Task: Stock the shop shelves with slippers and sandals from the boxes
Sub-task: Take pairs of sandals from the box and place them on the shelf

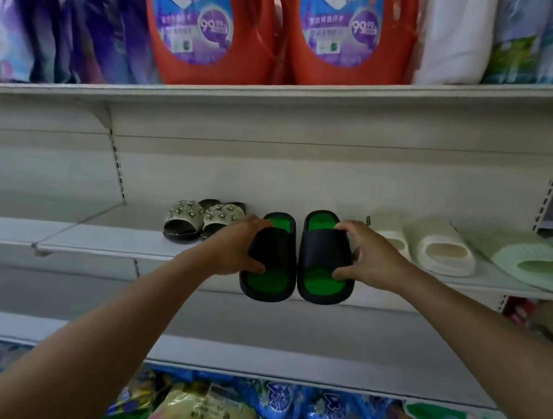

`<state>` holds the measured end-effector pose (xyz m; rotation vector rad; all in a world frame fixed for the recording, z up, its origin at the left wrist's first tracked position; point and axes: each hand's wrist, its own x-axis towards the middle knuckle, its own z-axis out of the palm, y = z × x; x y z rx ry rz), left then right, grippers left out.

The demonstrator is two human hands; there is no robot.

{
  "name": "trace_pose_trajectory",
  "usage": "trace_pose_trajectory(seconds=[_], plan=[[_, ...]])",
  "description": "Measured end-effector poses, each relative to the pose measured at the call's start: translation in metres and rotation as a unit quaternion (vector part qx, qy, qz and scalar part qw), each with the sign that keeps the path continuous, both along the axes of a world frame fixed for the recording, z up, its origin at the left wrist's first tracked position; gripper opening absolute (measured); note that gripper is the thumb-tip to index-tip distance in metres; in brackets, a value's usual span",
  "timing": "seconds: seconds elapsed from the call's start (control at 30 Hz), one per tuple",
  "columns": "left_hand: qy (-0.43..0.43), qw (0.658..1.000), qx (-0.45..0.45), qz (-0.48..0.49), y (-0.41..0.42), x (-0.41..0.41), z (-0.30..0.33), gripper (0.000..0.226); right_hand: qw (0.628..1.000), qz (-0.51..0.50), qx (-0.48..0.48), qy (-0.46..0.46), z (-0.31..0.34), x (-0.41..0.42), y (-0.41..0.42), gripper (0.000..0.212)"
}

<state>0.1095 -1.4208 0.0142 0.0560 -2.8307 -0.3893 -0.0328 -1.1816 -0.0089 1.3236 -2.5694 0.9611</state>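
Note:
Two dark slippers with green insoles lie side by side on the white middle shelf [99, 241], heels hanging over its front edge. My left hand [234, 246] grips the strap of the left slipper [271, 260]. The right slipper [326, 259] is held the same way by my right hand [368, 257], fingers over the strap and thumb on the insole. To their left stands a beaded pair of sandals [198, 219]. On the right are a cream pair of slides [436, 250] and a pale green pair [544, 267].
Red detergent jugs [214, 19] and soft packs fill the shelf above. Blue and mixed bags [279, 413] lie on the lowest shelf. The left stretch of the middle shelf holds nothing. An empty white shelf [251, 354] sits below the slippers.

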Motion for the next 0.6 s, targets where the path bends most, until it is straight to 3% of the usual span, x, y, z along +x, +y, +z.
trace_pose_trajectory(seconds=[0.17, 0.3, 0.47, 0.6], plan=[[-0.017, 1.000, 0.003, 0.000, -0.011, -0.033, -0.002, 0.080, 0.988, 0.004, 0.156, 0.003, 0.015, -0.024, -0.013, 0.082], [-0.024, 0.999, -0.029, -0.018, -0.015, -0.051, -0.009, 0.076, 0.955, -0.003, 0.274, 0.116, 0.029, -0.028, -0.023, 0.081], [-0.025, 0.998, -0.050, -0.032, -0.021, -0.061, -0.006, 0.077, 0.939, 0.032, 0.266, 0.215, 0.034, -0.030, -0.034, 0.068], [-0.005, 0.998, -0.053, -0.022, -0.026, -0.071, 0.000, 0.083, 0.929, 0.002, 0.256, 0.268, 0.032, -0.043, -0.040, 0.067]])
